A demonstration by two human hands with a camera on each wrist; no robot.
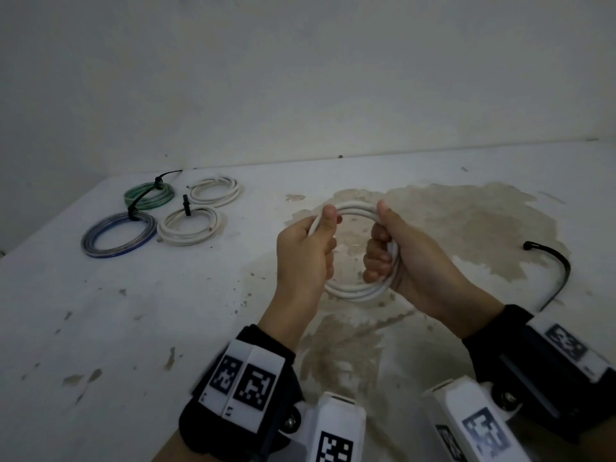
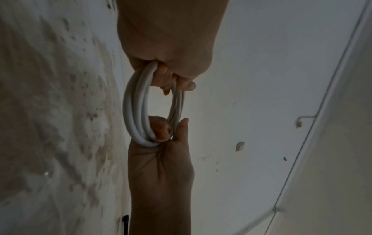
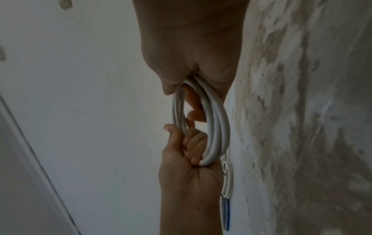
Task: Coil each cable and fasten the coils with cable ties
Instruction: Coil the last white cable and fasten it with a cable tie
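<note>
Far left on the bench [image 1: 100, 328] lie four finished coils: a blue coil [image 1: 118, 235], a green coil [image 1: 149, 195] and two white coils [image 1: 188, 225] – black ties are visible on three of them; the fourth I cannot confirm. At centre, the left hand [image 1: 305, 251] grasps the near-left side of the white cable [image 1: 358, 290], thumb clamped over the turns. The cable is held clear above the bench as a round coil of several turns. The right hand [image 1: 410, 258] grips the opposite side, fingers [image 1: 378, 258] clenched through the loop. Judged light but springy – turns will likely spread if released, so hold across all strands. A loose black cable tie [image 1: 563, 268] lies at right, near.
</note>
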